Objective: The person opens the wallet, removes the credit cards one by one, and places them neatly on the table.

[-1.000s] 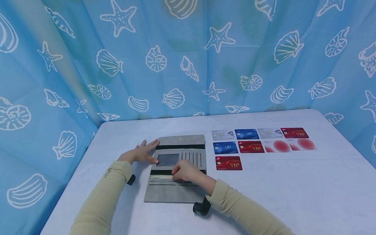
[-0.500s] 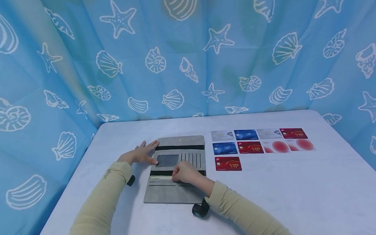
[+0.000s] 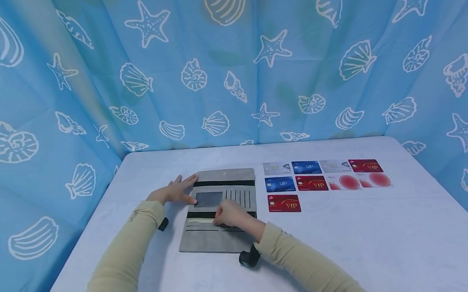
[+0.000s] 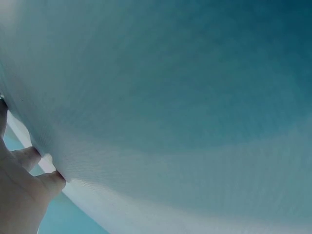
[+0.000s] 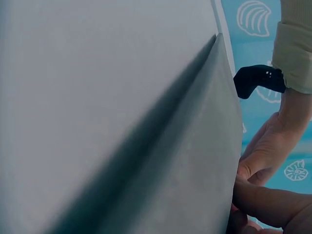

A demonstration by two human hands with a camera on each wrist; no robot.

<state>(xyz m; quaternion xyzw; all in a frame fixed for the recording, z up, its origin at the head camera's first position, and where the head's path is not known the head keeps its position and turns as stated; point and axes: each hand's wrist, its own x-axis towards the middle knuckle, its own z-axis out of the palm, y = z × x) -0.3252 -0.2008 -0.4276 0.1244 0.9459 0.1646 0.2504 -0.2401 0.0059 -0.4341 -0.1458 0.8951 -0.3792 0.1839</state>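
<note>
A long grey wallet [image 3: 206, 241] lies unfolded on the white table, showing a dark window pocket [image 3: 208, 199] and rows of card slots. My left hand [image 3: 174, 192] rests at its upper left edge, fingers spread and thumb on the border. Below the lower black band, a pale yellowish card [image 3: 199, 220] sticks out of a slot as a thin strip. My right hand [image 3: 232, 214] pinches this card at its right end, with the fingers curled. In the right wrist view the wallet's grey cover [image 5: 204, 136] hides the fingertips.
Right of the wallet, several cards lie in rows: a blue VIP card [image 3: 280, 184], a red VIP card [image 3: 284, 203], a silver card [image 3: 277, 168] and a white card with red circles [image 3: 344, 182] among them. A blue shell-print curtain [image 3: 231, 77] surrounds the table [image 3: 338, 249].
The pale card shows as a slightly thinner strip above its slot than a second ago. Both hands keep nearly the same place, and the loose cards lie as before.
</note>
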